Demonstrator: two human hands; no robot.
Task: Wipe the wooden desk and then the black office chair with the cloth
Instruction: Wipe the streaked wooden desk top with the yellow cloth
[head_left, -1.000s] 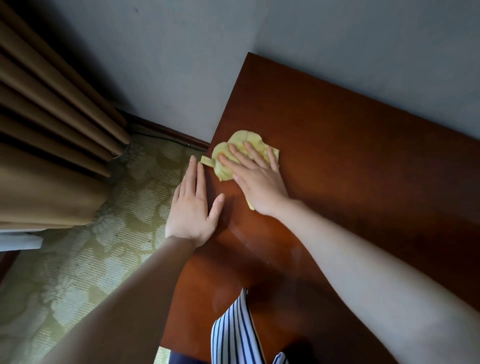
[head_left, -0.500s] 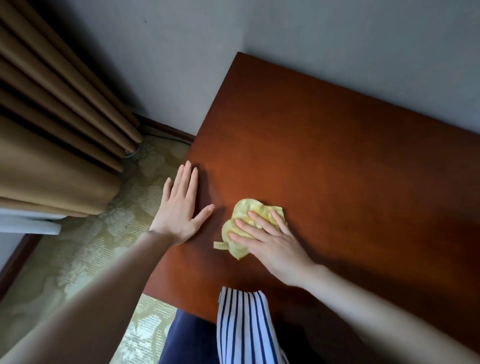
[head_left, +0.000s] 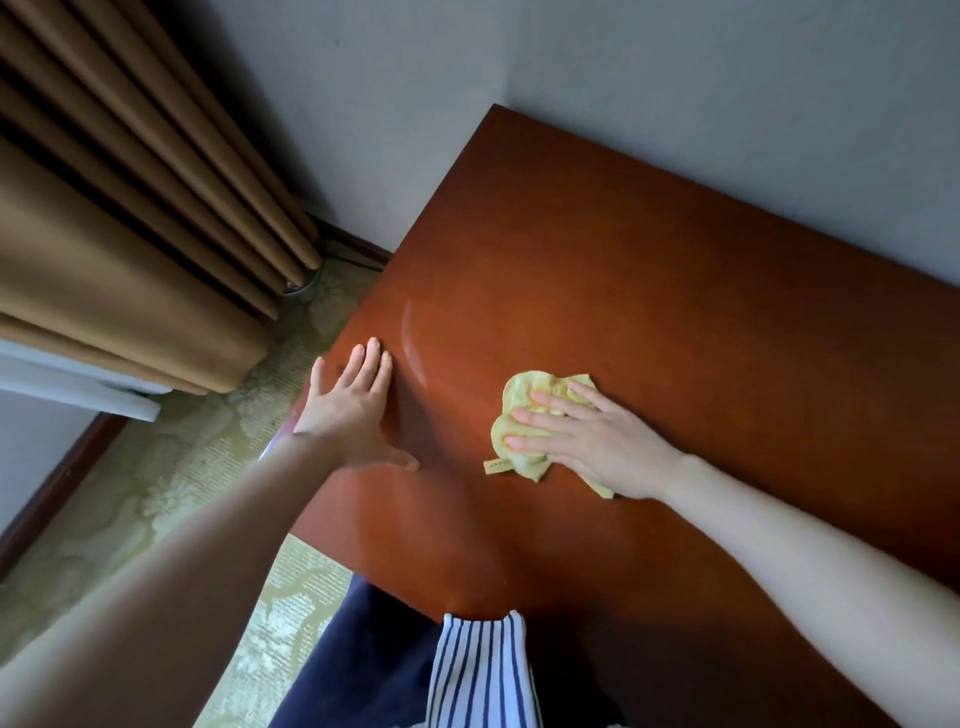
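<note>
View from my head, looking down on the wooden desk (head_left: 649, 286), whose far edge meets the grey wall (head_left: 675, 78).

(a) Writing. A small tag (head_left: 497, 466) sticks out of the yellow cloth (head_left: 524, 400). It carries a row of dark print too small to read.

(b) Cloth. It lies on the desk top, in the near left part, well in from the desk's left edge. It is crumpled into a lump with no clear long axis. The visible part runs slightly longer from the desk's far side to its near side. The tag points toward the desk's left edge, and one corner shows under my wrist on the desk's near side.

(c) My right hand (head_left: 597, 441) lies flat on the cloth. Its fingers (head_left: 550, 400) are straight, a little spread, pressing down and not curled round anything. They point toward the desk's left edge.

(d) My left hand (head_left: 348, 410) rests palm down on the desk's left edge, apart from the cloth. Its fingers are straight and together and hold nothing, and the thumb is spread toward the cloth.

(e) A pale curved streak (head_left: 410, 343) shows on the desk top between my two hands, nearer the left one.

(f) Off the desk's left edge lie patterned carpet (head_left: 182, 483) and a brown pleated curtain (head_left: 130, 234). At the desk's near edge are my striped garment (head_left: 483, 670) and dark blue trousers (head_left: 363, 649)
</note>
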